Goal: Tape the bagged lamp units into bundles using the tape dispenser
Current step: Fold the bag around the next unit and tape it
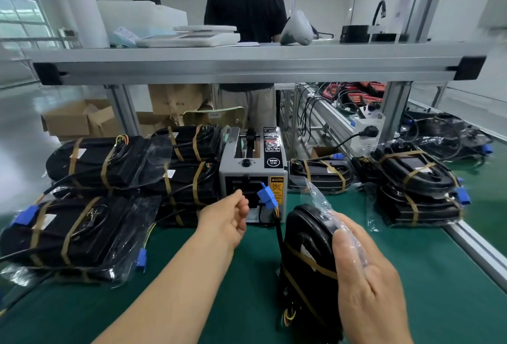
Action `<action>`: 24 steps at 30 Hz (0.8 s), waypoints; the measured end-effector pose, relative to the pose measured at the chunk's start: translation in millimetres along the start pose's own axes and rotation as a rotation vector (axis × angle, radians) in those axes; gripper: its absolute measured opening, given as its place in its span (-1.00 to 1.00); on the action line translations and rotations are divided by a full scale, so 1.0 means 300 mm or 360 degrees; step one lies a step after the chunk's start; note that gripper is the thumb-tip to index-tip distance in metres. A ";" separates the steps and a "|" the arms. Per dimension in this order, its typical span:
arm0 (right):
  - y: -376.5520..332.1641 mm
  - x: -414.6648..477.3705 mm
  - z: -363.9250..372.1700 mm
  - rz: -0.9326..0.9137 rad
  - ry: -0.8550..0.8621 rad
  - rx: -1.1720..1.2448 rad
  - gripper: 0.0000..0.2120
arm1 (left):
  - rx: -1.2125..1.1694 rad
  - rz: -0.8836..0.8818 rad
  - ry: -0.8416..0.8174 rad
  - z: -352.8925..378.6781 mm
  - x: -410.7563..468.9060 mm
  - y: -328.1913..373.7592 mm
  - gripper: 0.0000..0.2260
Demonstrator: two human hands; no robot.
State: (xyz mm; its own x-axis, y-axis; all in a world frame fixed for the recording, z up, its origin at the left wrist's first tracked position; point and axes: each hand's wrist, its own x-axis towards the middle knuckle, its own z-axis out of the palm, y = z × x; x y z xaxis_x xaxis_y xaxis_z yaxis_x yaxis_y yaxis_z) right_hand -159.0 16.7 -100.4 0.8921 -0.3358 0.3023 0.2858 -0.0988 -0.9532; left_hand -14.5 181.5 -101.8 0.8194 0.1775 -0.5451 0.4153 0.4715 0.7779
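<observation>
Green mat (411,275): in the head view it covers the bench under everything named here.
Dispenser (253,176): a grey box standing upright mid-bench, with its slot facing the wearer.
Left hand (229,217): at the dispenser's slot with its fingers curled in towards the mouth. Whether they pinch tape cannot be told.
Right hand (362,275): the fingers lie nearly straight and together, pressed flat on the lamp's bagged side. The thumb is hidden.
Lamp (307,236): black, in a clear bag, standing on edge on the mat just right of the dispenser's front. Brown tape bands cross it, and loose bag film sticks up above it.
Plug (266,197): blue, on the lamp's black cable, in front of the dispenser's face and just beside the left fingertips.
Left bundles (96,162): black units strapped with brown tape, stacked left of the dispenser.
Right bundles (411,171): a taped stack near the bench's right rail.
Shelf (247,64): an aluminium beam crossing above the bench.
Person (245,6): stands beyond the shelf in a black shirt, back turned.
</observation>
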 end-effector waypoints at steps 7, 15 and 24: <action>0.002 0.000 -0.006 0.0048 -0.0028 -0.0009 -0.58 | -0.0193 -0.0033 0.0072 0.070 0.039 0.015 -0.86; -0.004 0.002 -0.008 0.0014 -0.0013 -0.0006 -0.55 | -0.0192 0.0334 0.0168 0.048 -0.024 -0.001 -0.83; -0.005 -0.007 0.004 -0.0001 0.0024 -0.0069 -0.53 | -0.0065 0.0086 0.0036 -0.002 -0.039 0.004 -0.88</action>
State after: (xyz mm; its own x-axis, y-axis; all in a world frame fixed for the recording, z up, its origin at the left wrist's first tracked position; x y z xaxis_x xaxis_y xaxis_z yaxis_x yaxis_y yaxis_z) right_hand -160.8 18.8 -99.7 0.8864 -0.3500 0.3031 0.2708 -0.1392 -0.9525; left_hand -23.7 180.5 -94.7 0.8308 0.2232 -0.5099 0.3538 0.4954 0.7934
